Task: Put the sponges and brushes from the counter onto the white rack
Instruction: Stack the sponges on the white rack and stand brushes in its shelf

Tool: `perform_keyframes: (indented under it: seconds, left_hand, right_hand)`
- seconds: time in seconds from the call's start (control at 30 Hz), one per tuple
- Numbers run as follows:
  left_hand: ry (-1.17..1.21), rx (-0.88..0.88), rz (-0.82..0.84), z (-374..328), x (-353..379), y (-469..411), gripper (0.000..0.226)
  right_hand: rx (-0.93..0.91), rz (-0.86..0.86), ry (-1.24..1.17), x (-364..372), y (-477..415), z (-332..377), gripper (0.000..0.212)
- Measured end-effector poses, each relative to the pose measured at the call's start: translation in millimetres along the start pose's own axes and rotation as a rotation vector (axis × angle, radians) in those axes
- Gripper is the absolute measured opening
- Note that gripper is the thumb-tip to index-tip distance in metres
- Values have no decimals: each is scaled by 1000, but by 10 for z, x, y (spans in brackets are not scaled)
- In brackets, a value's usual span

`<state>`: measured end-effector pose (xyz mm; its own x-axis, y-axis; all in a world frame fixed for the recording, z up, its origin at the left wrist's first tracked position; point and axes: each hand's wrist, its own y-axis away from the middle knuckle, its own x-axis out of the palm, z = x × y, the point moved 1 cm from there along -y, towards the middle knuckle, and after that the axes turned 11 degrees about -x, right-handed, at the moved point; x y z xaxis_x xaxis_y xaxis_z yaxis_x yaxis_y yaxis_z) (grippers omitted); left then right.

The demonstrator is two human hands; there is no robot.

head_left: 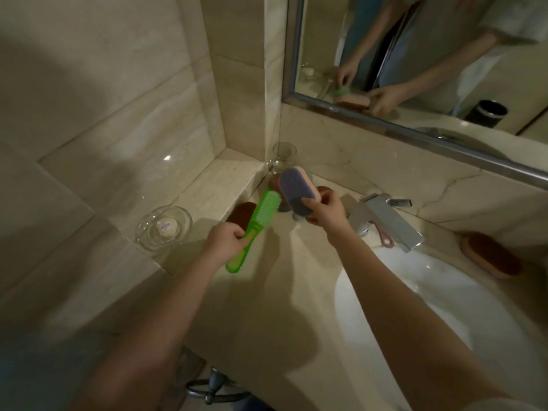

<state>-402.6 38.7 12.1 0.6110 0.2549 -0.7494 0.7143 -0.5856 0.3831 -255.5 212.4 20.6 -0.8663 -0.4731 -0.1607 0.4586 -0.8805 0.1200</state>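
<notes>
My left hand (226, 239) grips the handle of a green plastic brush (257, 223), bristle head pointing up and away over the counter corner. My right hand (323, 209) holds a pink sponge with a purple-grey scouring face (296, 189), raised above the back corner. A brown-topped sponge (240, 213) lies on the counter against the left ledge, and another brown one (275, 180) sits behind the held sponge, mostly hidden. A pink sponge with a brown face (490, 256) lies right of the tap. A pink brush handle (385, 237) pokes out from under the tap. No white rack is in view.
A chrome tap (385, 218) stands behind the white basin (415, 292). A glass dish with a small white item (164, 228) rests on the left ledge. A clear glass (283, 157) stands in the corner. A mirror (415, 54) hangs above, reflecting a dark cup.
</notes>
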Motion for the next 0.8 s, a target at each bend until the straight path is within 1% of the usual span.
perform_keyframes:
  seconds: [0.07, 0.1, 0.17, 0.23, 0.33, 0.4, 0.47, 0.57, 0.67, 0.73, 0.8]
  left_hand:
    - [153, 6, -5, -203, -36, 44, 9]
    - [238, 15, 0, -327, -43, 67, 14]
    - [374, 53, 19, -628, -39, 142, 19]
    - [454, 113, 45, -966, -7, 239, 18]
    - [503, 213, 72, -1482, 83, 396, 22]
    - [517, 271, 111, -1822, 158, 540, 20]
    - [559, 326, 159, -2153, 246, 706, 26]
    - [604, 391, 231, -2623, 386, 989, 29]
    - [633, 449, 306, -3072, 507, 1357, 23]
    - [653, 522, 368, -3354, 583, 1633, 17]
    - [662, 590, 413, -3607, 662, 1885, 21]
  right_hand:
    - [-18, -25, -33, -153, 80, 131, 32]
    - [-29, -25, -42, -231, 117, 181, 30]
    - [-46, -13, -81, -403, 187, 274, 30]
    - [-59, -67, -131, -625, 282, 410, 31]
    - [-133, -179, -200, -1072, 449, 658, 29]
    - [-193, -223, -205, -1425, 583, 824, 36]
    - [-222, -263, -198, -1780, 730, 966, 41]
    - [-276, -351, -278, -2283, 967, 1154, 33]
    - [-312, -433, -334, -2724, 1193, 1287, 26]
    - [-326, -476, -314, -2965, 1316, 1350, 30]
    - [-338, -509, -312, -3169, 1425, 1396, 35]
